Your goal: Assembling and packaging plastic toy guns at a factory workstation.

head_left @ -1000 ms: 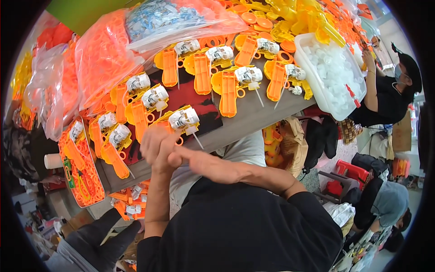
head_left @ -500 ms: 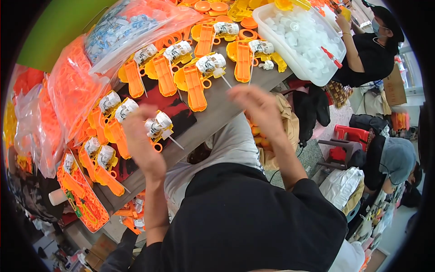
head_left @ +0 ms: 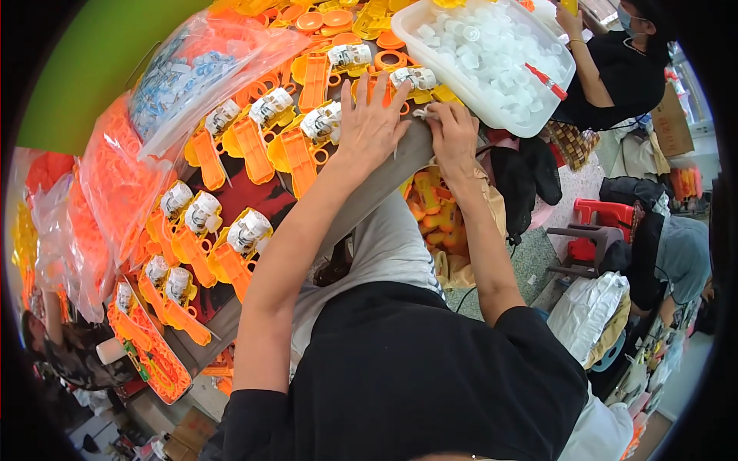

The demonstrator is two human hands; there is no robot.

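Observation:
Several toy gun halves (head_left: 250, 142), each an orange grip in a yellow shell with a white patterned cylinder, lie in rows on the table. My left hand (head_left: 367, 131) is open, its fingers spread over the orange grip of the rightmost toy gun half. The white cylinder (head_left: 413, 77) of that half shows beyond the fingertips. Beside it, at the table's right edge, my right hand (head_left: 456, 138) has its fingers closed on a small white plastic piece (head_left: 420, 113). The fingers partly hide the piece.
A white tub (head_left: 565, 81) of translucent caps stands at the far right, a red-handled tool (head_left: 544, 81) on it. Bags of orange parts (head_left: 123, 161) fill the left side. A tray of orange pieces (head_left: 173, 376) sits near left. Another person (head_left: 615, 73) is at the right.
My left hand has moved right and away from me, from the left-hand rows to the rightmost half. My right hand has reached farther away to the small white piece. The view has shifted slightly.

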